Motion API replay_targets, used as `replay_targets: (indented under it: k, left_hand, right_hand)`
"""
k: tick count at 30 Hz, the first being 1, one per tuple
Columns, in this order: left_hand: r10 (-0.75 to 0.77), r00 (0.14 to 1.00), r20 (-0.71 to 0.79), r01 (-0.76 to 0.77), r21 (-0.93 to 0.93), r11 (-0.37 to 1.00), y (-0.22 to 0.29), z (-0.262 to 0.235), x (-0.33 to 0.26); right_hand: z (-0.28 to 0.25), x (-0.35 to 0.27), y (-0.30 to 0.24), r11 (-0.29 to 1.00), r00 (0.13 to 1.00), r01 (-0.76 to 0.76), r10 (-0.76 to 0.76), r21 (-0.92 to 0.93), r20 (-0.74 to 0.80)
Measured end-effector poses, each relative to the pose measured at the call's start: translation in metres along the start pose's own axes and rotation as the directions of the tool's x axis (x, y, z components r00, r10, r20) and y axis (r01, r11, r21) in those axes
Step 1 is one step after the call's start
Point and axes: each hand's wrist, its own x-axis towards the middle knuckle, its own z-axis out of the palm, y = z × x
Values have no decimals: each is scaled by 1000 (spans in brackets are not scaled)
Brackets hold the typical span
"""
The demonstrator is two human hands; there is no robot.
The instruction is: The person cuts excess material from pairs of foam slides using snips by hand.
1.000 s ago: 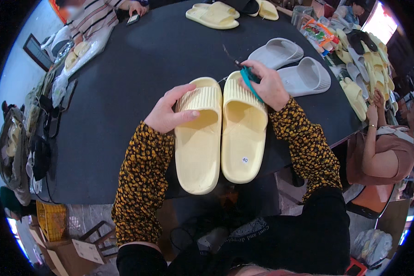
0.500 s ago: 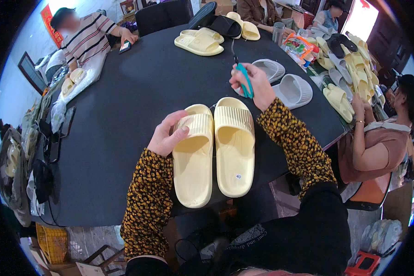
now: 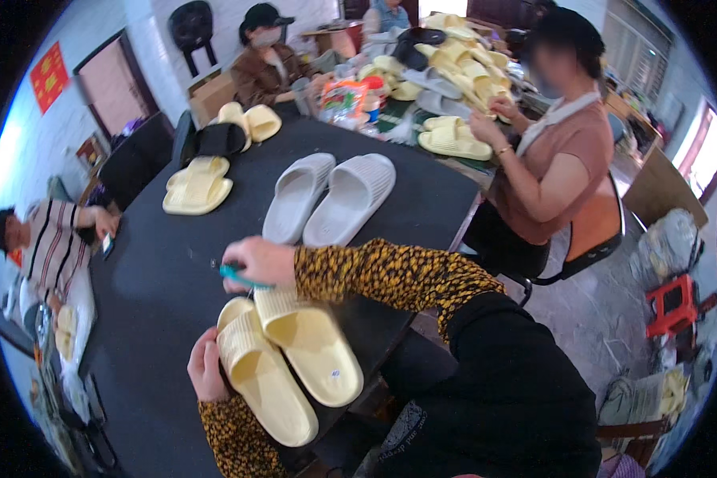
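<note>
The left hand (image 3: 205, 368) holds with a closed grip the edge of a pair of yellow slippers (image 3: 287, 362), which lie side by side near the front edge of the dark tabletop (image 3: 151, 279). The right hand (image 3: 263, 261) is just above the slippers' toe end, and its grip is closed around a small teal tool (image 3: 243, 278). A pair of grey slippers (image 3: 331, 197) lies further back, and a person in a brown top (image 3: 554, 163) sits at the right side.

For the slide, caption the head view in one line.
Left hand steadies a pair of yellow slippers on a black table; right hand holds a teal tool.
</note>
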Motion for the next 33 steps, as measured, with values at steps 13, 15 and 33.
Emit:
replay_targets:
  k: [13,15,33]
  left_hand:
    - [-32,998,-50,26,-109,994,-10,-8,16]
    - [-41,998,-54,34,-116,993,-8,-5,15]
    - [-38,999,-9,36,-145,989,1,0,9]
  right_hand:
    - [-35,-35,-9,888,999,-2,17,-459,28]
    - [-28,-32,-4,909,999,26,-8,-415,45]
    - [-21,-3,-2,866,931,-5,186,-500,313]
